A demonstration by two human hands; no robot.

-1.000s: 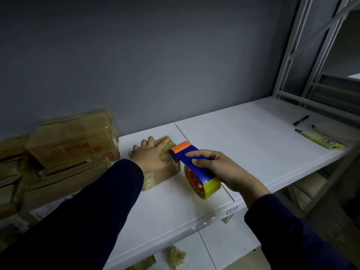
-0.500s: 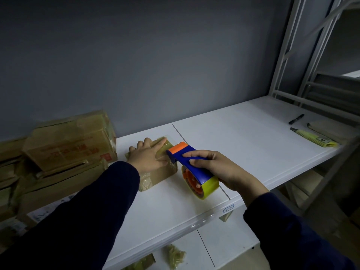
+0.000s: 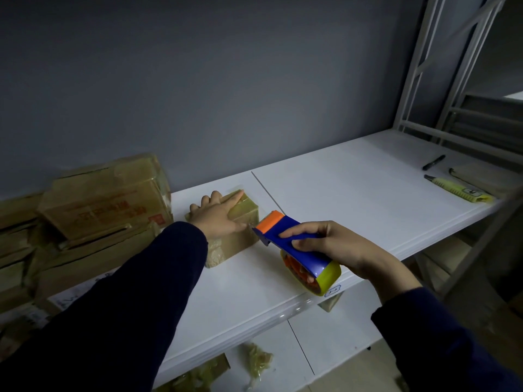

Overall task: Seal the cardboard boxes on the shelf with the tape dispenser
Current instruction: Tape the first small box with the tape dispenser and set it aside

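The small cardboard box (image 3: 246,213) on the white shelf (image 3: 339,199) is pressed down by the left hand (image 3: 218,215), fingers straight. The tape dispenser (image 3: 294,241), just beside it, is gripped by the right hand (image 3: 331,244), fingers curled round it. Red print on the stacked boxes (image 3: 104,196): unreadable.

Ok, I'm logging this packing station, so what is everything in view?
shelf: one, white
small box: one, brown, mid-shelf
tape dispenser: one, blue and orange with yellow roll, by the small box's right edge
stacked boxes: several, brown, shelf's left end
marker: one, black, shelf's far right
utility knife: one, yellow, beside the marker
tape scraps: a few, yellowish, lower shelf
left hand: flat on the small box
right hand: grips the tape dispenser
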